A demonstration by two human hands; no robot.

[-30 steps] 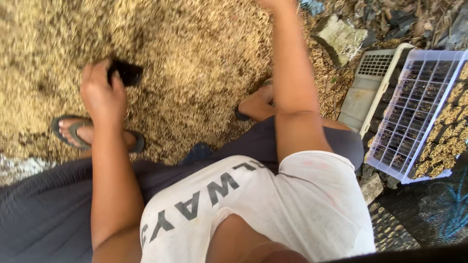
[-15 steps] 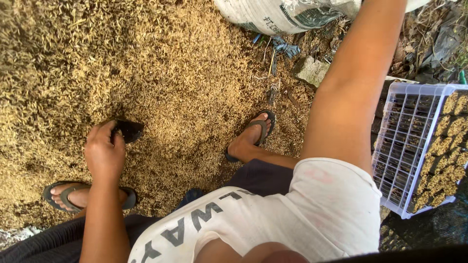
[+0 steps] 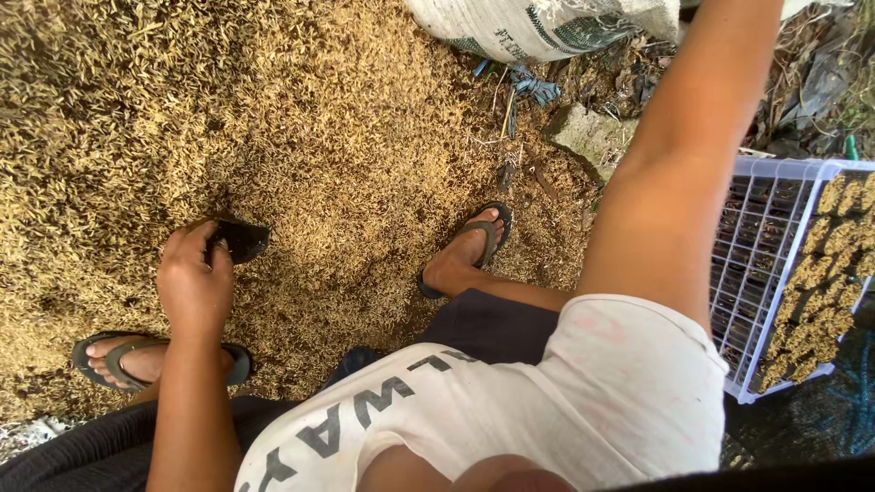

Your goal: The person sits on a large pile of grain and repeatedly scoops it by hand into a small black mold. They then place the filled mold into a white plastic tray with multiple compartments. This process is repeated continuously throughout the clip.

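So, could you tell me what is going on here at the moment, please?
A person in sandals stands bent over a wide heap of golden rice husks. Their left hand grips a small dark scoop with its edge down in the husks. The right arm reaches up out of the picture, so that hand is not visible. To the right sits a white plastic seedling tray, with part of its cells already filled with husks. A white woven sack lies at the far edge of the heap.

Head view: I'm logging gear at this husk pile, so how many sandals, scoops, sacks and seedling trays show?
Sandals: 2
Dark scoop in left hand: 1
White woven sack: 1
Seedling tray: 1
Total: 5
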